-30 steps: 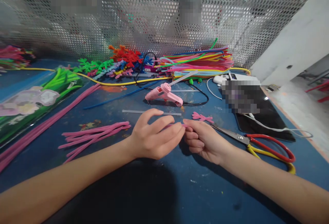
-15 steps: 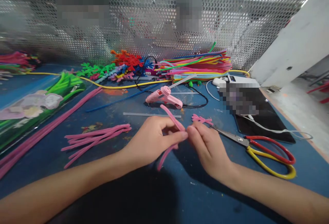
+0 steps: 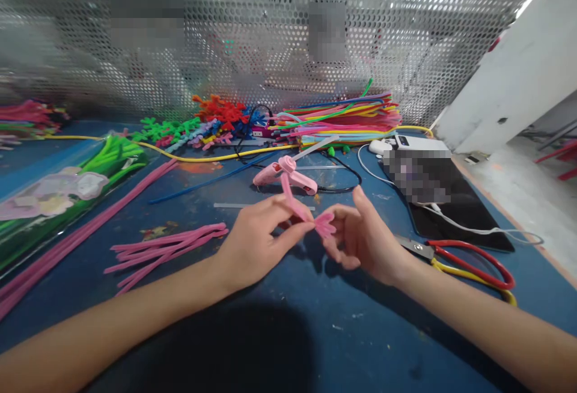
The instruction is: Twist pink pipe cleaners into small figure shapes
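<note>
Above the middle of the desk (image 3: 360,333), away from its right edge, the left hand (image 3: 256,241) pinches a looped pink pipe cleaner (image 3: 324,224); the right hand (image 3: 369,241) is half open beside its loops, contact unclear. If this one pinch loosens, the loops could spring apart.

Left hand (image 3: 256,240) and right hand (image 3: 372,237) both bare; left forearm (image 3: 135,324) and right forearm (image 3: 487,321) bare too, slender, tapering.

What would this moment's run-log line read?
left hand: pinching pink pipe-cleaner piece; right hand: thumb spread, near looped end; glue gun: on table
</note>
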`<state>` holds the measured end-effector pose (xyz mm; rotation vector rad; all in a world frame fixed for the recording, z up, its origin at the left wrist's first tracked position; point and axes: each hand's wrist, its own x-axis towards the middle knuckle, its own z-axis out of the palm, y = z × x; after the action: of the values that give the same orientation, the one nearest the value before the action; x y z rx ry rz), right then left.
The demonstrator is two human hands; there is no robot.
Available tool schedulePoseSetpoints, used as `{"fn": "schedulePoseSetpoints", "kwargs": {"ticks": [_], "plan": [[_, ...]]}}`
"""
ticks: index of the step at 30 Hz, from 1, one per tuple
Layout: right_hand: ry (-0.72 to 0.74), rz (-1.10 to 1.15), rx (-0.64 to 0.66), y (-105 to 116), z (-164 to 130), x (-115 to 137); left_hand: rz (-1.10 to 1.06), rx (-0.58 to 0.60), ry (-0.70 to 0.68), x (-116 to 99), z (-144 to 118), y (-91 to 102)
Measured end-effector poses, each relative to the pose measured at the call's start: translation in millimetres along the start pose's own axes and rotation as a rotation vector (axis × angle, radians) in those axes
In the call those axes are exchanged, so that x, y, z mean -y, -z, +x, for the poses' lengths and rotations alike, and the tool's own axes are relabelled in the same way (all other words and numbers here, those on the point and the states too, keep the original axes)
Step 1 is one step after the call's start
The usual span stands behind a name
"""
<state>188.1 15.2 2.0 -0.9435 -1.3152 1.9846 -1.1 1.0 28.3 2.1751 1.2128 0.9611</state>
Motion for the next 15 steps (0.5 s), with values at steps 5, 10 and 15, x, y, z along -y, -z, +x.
{"fn": "schedulePoseSetpoints", "kwargs": {"ticks": [5, 10, 15], "plan": [[-0.626, 0.695, 0.359, -5, -5, -2, 0.593, -0.15, -0.961, 15, -5, 11.0], [-0.689, 0.806, 0.423, -8, -10, -2, 0.741, -0.058, -1.103, 19, -9, 15.0], [-0.375, 0.465, 0.229, -20, -15, 0, 0.549, -0.149, -0.94, 27, -8, 5.8]]}}
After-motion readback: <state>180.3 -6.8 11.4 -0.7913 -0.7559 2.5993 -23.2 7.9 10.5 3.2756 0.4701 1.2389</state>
